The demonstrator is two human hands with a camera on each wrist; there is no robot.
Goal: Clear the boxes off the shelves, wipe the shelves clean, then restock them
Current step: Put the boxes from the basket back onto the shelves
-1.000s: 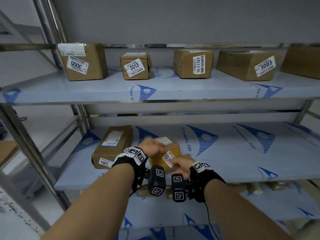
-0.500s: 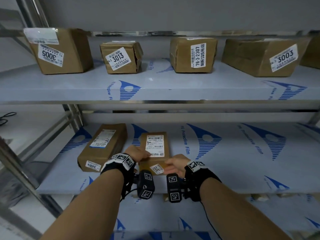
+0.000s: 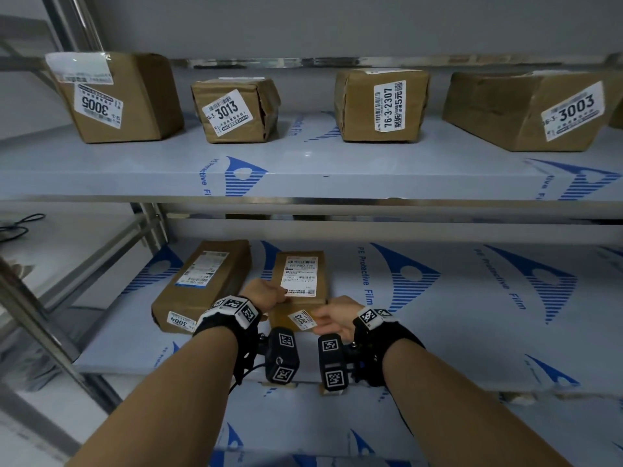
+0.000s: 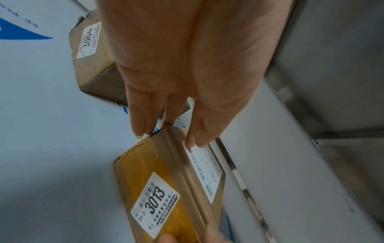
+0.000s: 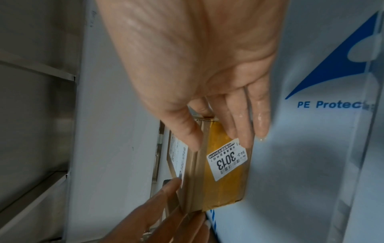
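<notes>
Cardboard box "3013" [image 3: 300, 291] on middle shelf [image 3: 438, 332], btwn both hands: left hand [image 3: 266, 294] & right hand [image 3: 333, 315] pinch its near corners.

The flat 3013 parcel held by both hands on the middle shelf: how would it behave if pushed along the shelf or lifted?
The flat 3013 parcel looks stiff: its edges stay straight under the left hand and right hand. Lying flat, it should slide rather than tip. Its glossy tape may feel slick on the film-covered middle shelf. Probably light, since fingertips alone hold it.
</notes>
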